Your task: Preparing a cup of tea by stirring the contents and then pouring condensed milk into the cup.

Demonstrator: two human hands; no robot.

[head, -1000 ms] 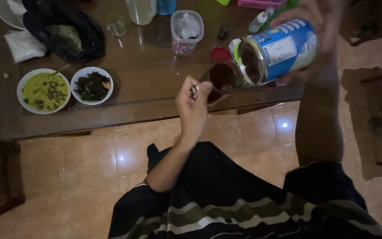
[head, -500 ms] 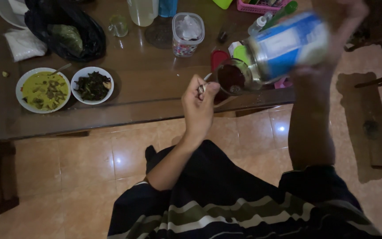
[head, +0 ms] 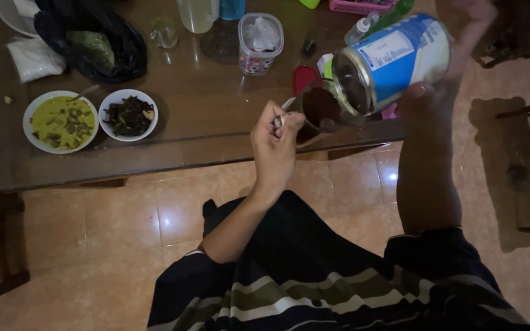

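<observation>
At table edge, right of centre: right hand (head: 443,86) wrapped around a blue-and-white can (head: 394,61), tipped mouth-down over a glass mug (head: 321,109) of dark liquid. Left hand (head: 275,147) closed in a pinch on a metal spoon (head: 280,120), handle just beside the mug's near rim. Can held above and touching or nearly touching the mug's right rim; no stream of contents discernible. Judged stage: mug already filled with dark drink, pouring from the can under way or about to begin, stirring not yet done. Farther left on the brown table (head: 203,122): bowl of yellow curry (head: 61,121), bowl of dark greens (head: 130,116).
</observation>
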